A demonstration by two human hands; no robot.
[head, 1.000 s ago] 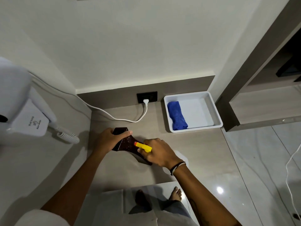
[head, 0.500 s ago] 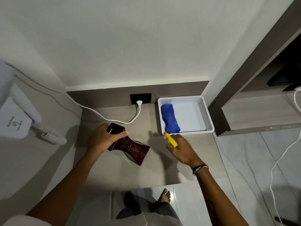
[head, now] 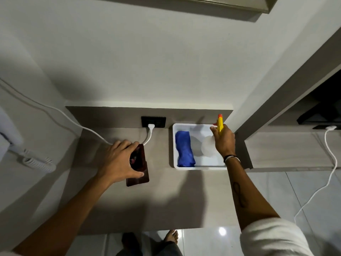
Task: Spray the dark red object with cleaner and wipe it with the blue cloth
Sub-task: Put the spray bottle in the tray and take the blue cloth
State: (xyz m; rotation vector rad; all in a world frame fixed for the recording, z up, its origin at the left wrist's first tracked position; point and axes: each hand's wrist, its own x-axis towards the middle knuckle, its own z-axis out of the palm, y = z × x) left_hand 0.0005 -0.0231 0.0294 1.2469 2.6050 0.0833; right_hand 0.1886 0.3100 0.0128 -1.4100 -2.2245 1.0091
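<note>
The dark red object stands on the grey-brown counter, left of centre. My left hand grips its upper part from the left. My right hand holds the spray bottle, a translucent white body with a yellow trigger head, over the right side of the white tray. The rolled blue cloth lies in the tray's left side, apart from the bottle.
A black wall socket with a white plug and cable sits behind the dark red object. A coiled white cord hangs at the left wall. A wooden cabinet edge borders the tray on the right. Another white cable hangs at the far right.
My right hand has carried the spray bottle away from the dark red object, rightward and back, to above the tray. My left hand has stood the dark red object more upright.
</note>
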